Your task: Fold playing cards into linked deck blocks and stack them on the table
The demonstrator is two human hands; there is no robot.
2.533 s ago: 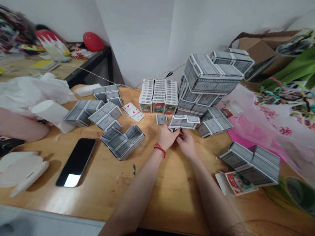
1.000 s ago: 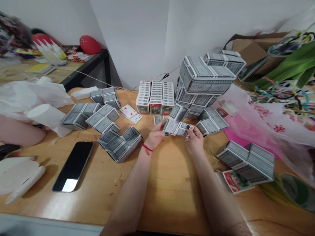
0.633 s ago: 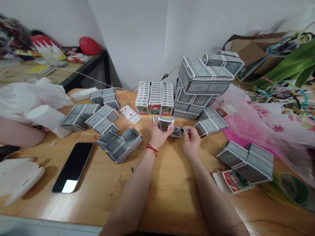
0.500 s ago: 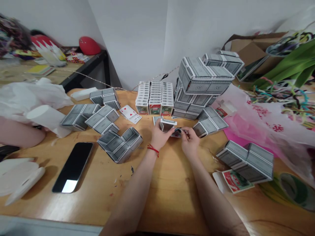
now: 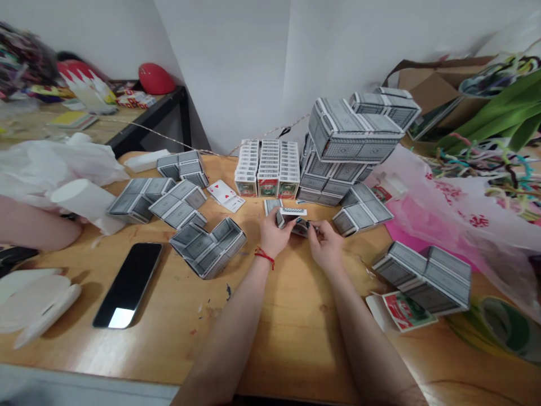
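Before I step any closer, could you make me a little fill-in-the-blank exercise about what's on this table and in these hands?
1. The left hand holds a folded piece made from playing ____.
2. The bracelet on that arm is coloured ____.
3. The boxed decks stand in ____ side-by-side columns.
4. Seen by the person, the phone lies to the ____ of both arms.

Missing words: cards; red; three; left.
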